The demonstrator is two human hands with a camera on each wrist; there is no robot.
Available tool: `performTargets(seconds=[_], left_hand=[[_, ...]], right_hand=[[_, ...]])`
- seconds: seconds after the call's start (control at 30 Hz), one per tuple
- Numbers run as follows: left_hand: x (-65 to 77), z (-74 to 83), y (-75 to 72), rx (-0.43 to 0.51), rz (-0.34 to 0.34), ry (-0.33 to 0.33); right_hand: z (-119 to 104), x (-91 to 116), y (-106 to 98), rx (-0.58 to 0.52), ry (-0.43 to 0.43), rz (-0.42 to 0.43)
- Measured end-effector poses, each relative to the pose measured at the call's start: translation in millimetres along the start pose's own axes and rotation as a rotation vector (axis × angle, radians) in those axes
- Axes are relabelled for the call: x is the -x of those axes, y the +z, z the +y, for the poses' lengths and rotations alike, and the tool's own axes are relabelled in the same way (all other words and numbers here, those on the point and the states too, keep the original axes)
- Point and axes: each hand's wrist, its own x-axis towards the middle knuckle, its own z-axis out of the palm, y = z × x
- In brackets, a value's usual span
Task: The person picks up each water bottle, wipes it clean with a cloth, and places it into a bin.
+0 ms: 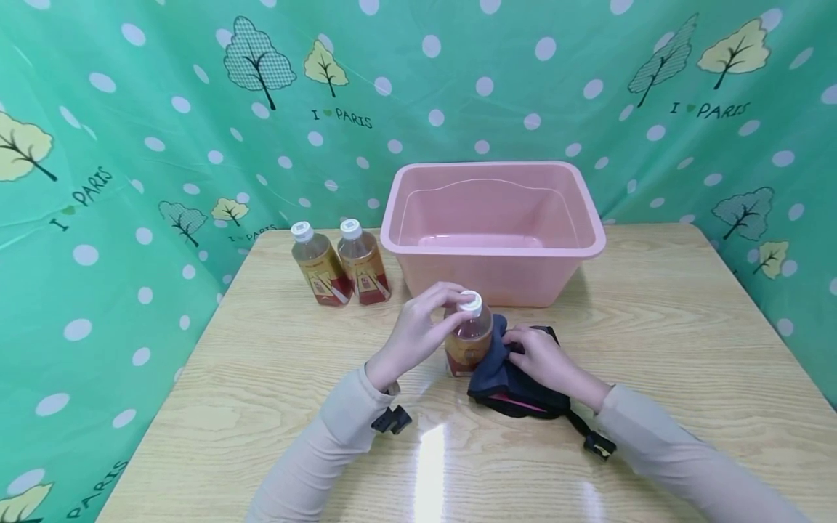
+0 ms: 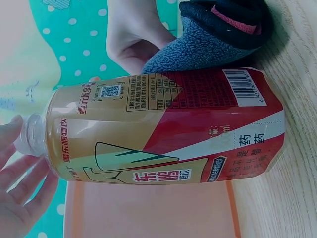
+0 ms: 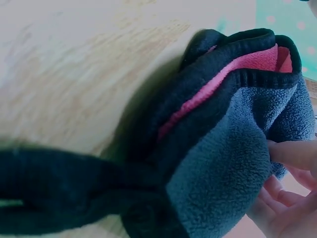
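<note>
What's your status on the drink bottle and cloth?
Left grip pinching white cap of drink bottle; right grip pinching plush blue cloth. Bottle upright on table. Possible obstacle: pink tub just beyond.

Perhaps a studio: curtain (image 1: 425, 83), table (image 1: 275, 349)

a bright green cloth (image 1: 405, 80) hangs behind the table (image 1: 261, 378) and along both its sides, lightly rippled, scattered with pale dots (image 1: 431, 46), yellow trees (image 1: 734, 54), grey-blue checked trees (image 1: 256, 62) and black lettering (image 1: 353, 118) that reads "i paris" with a small green heart in between. the tabletop i'm looking over is pale, grained wood, and a strong white streak of light (image 1: 430, 472) gleams on its near part, a fainter one off to the right.
</note>
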Motion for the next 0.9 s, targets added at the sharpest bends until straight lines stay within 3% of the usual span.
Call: performTargets(seconds=[0.27,0.9], left_hand=[[1.0,-1.2,0.0,0.008,0.005,0.004],[-0.6,-1.8,-0.1,0.005,0.0,0.019]], right_hand=[[-8.8,-0.1,-10.5,-0.05,-0.014,0.026],[-29.9,-7.1,-42.4,-0.129,-0.077,0.183]])
